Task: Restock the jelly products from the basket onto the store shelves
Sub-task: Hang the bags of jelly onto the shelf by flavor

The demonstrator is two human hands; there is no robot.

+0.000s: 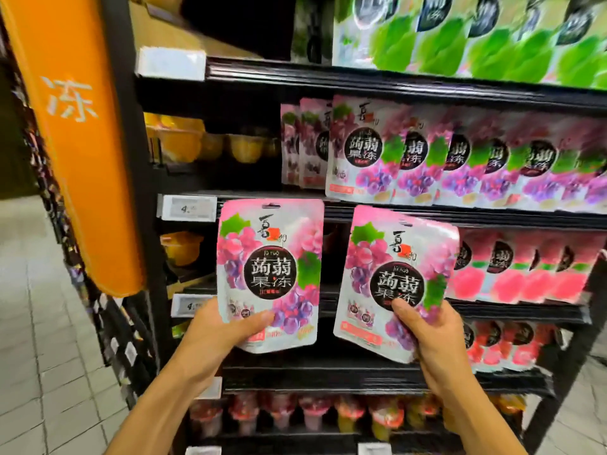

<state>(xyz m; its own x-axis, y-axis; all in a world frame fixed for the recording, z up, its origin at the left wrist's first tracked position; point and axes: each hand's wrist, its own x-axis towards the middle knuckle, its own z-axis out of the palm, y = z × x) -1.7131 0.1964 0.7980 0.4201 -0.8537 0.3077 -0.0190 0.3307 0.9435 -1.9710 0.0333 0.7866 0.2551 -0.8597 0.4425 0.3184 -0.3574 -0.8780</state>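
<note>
Two grape jelly pouches, both held up in front of the shelves, neither yet on a shelf. Left pouch [269, 277]: upright, gripped at its lower left corner by the left hand [216, 336], thumb across the front, fingers behind. Right pouch [394, 284]: tilted slightly, gripped at its lower edge by the right hand [433, 343], thumb on the front. Grape row [460, 159]: matching pouches standing along the front edge of the shelf just above the held pair, the left end of the row set further back. Green pouches [460, 37]: shelf above that, blurred. Pink pouches [525, 267]: shelf behind the right pouch, toward its right end. Red pouches [499, 343]: one shelf lower, right end. Cups [312, 415]: lowest visible shelf, in a row. Orange cups [197, 139]: left ends of two shelves. Price tag [187, 208]: on a shelf's front edge, left end, just beside the left pouch's top corner. Orange sign [75, 142]: by the left upright.
</note>
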